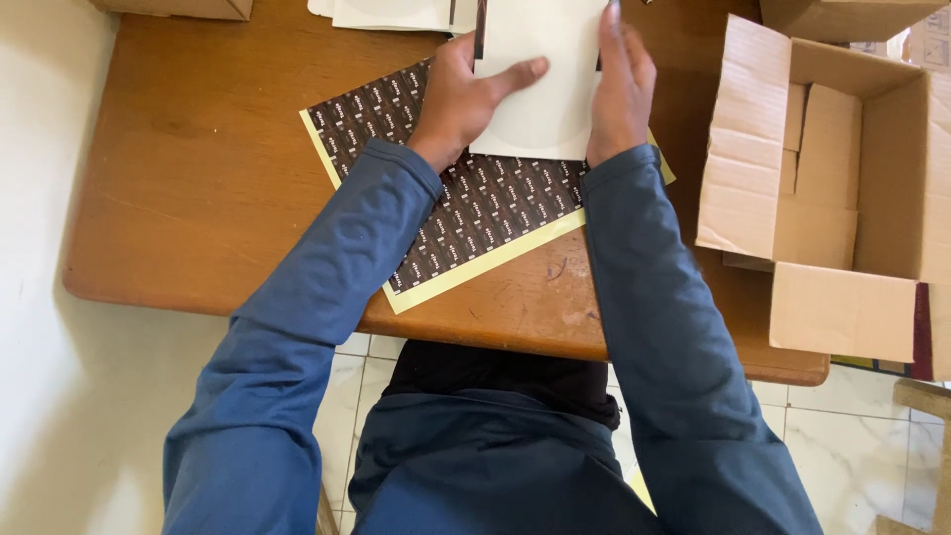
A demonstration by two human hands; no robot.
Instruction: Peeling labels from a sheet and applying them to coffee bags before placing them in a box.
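Note:
A white rectangular card or flat package [540, 74] lies on a dark patterned sheet with a pale yellow border [475, 213], spread on the wooden table [198, 168]. My left hand [466, 94] grips the card's left edge, its thumb lying across the white face. Along the card's right edge rests my right hand [622, 84], fingers extended upward. Both arms wear blue sleeves.
An open cardboard box [832, 188] stands at the table's right side. White papers [396, 12] lie at the far edge, with a box corner [188, 8] at the far left. A white wall runs along the left; tiled floor shows below.

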